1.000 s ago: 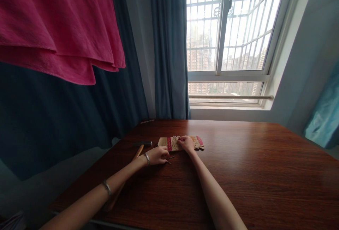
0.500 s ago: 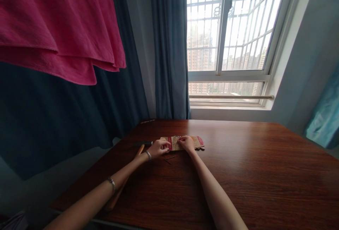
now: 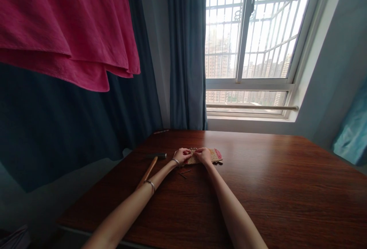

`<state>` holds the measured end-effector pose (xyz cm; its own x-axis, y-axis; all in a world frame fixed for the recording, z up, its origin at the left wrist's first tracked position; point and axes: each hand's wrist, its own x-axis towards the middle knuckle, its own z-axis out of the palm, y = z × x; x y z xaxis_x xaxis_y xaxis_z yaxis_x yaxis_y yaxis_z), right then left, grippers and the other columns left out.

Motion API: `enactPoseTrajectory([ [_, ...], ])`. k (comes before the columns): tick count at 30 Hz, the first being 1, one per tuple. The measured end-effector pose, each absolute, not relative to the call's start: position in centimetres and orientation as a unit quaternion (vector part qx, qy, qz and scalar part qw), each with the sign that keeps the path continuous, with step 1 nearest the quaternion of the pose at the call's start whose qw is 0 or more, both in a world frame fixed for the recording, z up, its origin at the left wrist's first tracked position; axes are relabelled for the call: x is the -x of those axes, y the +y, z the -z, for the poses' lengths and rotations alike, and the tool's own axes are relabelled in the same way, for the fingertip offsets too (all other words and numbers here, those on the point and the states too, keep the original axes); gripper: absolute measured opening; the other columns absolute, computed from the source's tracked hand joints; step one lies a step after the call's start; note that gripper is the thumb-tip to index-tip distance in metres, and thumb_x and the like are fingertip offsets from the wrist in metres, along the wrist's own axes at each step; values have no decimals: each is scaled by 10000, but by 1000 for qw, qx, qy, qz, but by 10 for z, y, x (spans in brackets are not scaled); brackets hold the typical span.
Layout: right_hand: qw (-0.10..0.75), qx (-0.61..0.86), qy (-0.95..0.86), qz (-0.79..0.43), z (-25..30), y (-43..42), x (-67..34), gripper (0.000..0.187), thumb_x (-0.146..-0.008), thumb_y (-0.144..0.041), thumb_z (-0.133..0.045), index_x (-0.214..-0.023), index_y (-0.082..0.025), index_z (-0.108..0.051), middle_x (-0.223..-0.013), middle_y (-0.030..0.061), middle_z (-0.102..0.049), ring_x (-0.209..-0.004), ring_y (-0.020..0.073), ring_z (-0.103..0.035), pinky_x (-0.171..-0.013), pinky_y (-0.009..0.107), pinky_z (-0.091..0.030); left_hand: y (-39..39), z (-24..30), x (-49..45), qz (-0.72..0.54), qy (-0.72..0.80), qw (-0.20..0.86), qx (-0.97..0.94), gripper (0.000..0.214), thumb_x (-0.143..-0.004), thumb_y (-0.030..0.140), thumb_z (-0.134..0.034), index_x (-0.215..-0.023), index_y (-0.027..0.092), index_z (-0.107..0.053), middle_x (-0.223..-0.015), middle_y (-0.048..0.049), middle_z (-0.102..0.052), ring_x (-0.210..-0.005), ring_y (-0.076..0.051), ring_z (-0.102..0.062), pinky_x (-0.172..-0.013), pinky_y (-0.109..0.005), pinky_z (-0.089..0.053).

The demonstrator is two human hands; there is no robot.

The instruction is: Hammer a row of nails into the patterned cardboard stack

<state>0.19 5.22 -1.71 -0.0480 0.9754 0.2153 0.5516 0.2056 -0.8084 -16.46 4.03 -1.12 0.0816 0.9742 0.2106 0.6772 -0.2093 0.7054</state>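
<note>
On the table lies a flat, light tan board (image 3: 194, 160) dotted with small holes, with pinkish-red sections toward its ends. A short row of thin upright pegs (image 3: 193, 150) stands at its far edge. My left hand (image 3: 181, 155) is over the board's left part, fingertips pinched close beside the pegs. From the right, my right hand (image 3: 203, 155) bends over the middle of the board, its fingers pinched near the same pegs. What either pinch holds is too small to make out. Several thin brown sticks (image 3: 183, 174) lie loose in front of the board.
A hammer (image 3: 149, 169) with a wooden handle and dark head lies left of the board, partly behind my left forearm. The brown wooden table (image 3: 275, 188) stretches to the window wall. Blue curtains (image 3: 186, 58) and a pink towel (image 3: 65, 31) hang at the left.
My left hand has moved right, from the board's left end to the pegs beside my right hand. More of the hammer shows now. My right hand stays at about the same place.
</note>
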Motion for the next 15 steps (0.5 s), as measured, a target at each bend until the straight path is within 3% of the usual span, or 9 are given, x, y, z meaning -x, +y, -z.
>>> enactPoseTrajectory([
  [8,427,528,-652,-338,10,56,-6,418,-719,-442,-564,-925,-111,-714,-849,104,-710,-717,189,-647,-593,229,-463,17,-19,157,-313,582,250,-708,347,-615,392,-659,-859,146,-666,-626,9,-591,-612,-127,-540,-563,-222,-412],
  [15,411,456,-695,-375,-8,35,-32,416,-712,-450,-566,-919,-120,-712,-803,75,-705,-695,161,-623,-592,213,-445,12,-23,154,-327,580,265,-698,374,-594,408,-674,-849,135,-666,-586,18,-558,-580,-120,-514,-545,-225,-399],
])
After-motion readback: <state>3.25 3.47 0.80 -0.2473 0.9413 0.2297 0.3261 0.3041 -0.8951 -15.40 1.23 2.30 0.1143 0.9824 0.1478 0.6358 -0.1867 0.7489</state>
